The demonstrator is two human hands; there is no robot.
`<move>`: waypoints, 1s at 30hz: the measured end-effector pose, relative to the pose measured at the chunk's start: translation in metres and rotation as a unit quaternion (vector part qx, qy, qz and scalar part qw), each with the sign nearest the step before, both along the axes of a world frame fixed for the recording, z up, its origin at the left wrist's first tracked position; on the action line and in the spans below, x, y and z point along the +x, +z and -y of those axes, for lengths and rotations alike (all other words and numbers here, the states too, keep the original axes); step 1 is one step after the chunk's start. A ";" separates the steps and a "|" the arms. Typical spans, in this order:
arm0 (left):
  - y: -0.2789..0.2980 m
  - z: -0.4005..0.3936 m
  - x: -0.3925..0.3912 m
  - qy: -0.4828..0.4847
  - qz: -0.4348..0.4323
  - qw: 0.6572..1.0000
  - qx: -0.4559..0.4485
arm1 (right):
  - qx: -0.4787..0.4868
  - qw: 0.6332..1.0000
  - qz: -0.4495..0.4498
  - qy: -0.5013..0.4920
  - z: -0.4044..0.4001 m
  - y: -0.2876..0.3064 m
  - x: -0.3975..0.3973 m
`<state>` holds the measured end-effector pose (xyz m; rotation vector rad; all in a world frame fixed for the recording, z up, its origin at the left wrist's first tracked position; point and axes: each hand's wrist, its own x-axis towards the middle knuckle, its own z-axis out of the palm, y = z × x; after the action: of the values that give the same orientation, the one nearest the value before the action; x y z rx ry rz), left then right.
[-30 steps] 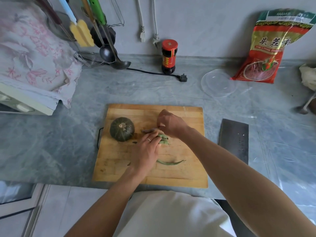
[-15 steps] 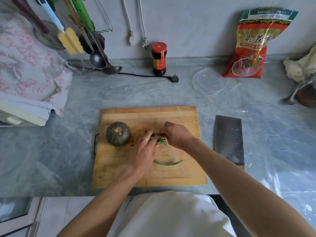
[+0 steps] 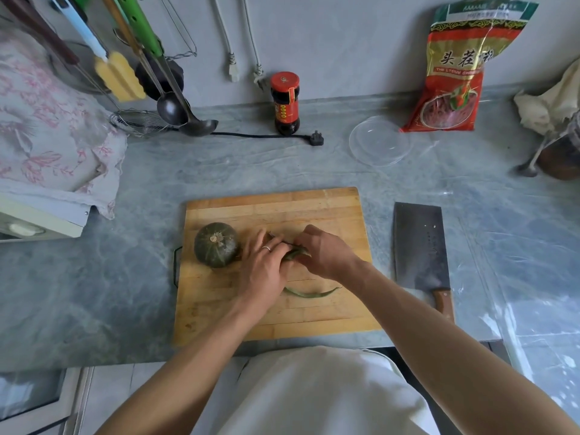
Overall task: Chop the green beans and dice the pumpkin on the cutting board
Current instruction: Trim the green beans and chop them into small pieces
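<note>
A wooden cutting board [image 3: 314,208] lies on the grey counter. On its left part sits a small dark green pumpkin [image 3: 216,244], whole and stem up. In the board's middle my left hand [image 3: 262,271] and my right hand [image 3: 326,254] meet over a small bunch of green beans [image 3: 295,253]; both hands grip the bunch, which is mostly hidden between them. One loose green bean [image 3: 310,293] lies curved on the board just in front of the hands. A cleaver [image 3: 419,246] with a wooden handle lies flat on the counter right of the board, untouched.
Behind the board stand a dark sauce bottle [image 3: 285,103], a black plug and cord [image 3: 315,138], a clear plastic lid [image 3: 379,141] and a red food bag [image 3: 455,73]. Ladles and utensils [image 3: 175,108] hang at the back left above a cloth-covered appliance [image 3: 47,136].
My two hands have drawn closer together on the bean bunch, nearer the pumpkin. The loose bean, pumpkin and cleaver have stayed in place; the view shifted slightly.
</note>
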<state>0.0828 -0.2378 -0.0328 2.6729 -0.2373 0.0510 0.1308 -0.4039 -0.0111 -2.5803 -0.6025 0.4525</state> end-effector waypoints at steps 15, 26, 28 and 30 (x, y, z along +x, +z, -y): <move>-0.013 0.010 0.023 -0.038 0.022 0.990 -0.131 | -0.110 0.987 0.104 0.046 0.009 -0.006 0.011; -0.016 0.077 0.058 -0.089 0.042 0.992 -0.079 | -0.046 0.989 0.043 -0.135 0.092 -0.005 0.012; -0.016 0.076 0.056 -0.101 0.054 0.992 -0.051 | -0.023 0.978 0.044 -0.203 0.100 -0.004 -0.003; -0.016 0.078 0.056 -0.109 0.060 0.992 -0.032 | -0.017 0.960 0.047 -0.276 0.108 -0.004 -0.021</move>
<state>0.1389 -0.3160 -0.0486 2.5663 -0.5547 0.1481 0.1096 -0.5117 -0.0148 -2.6611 0.1116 0.1523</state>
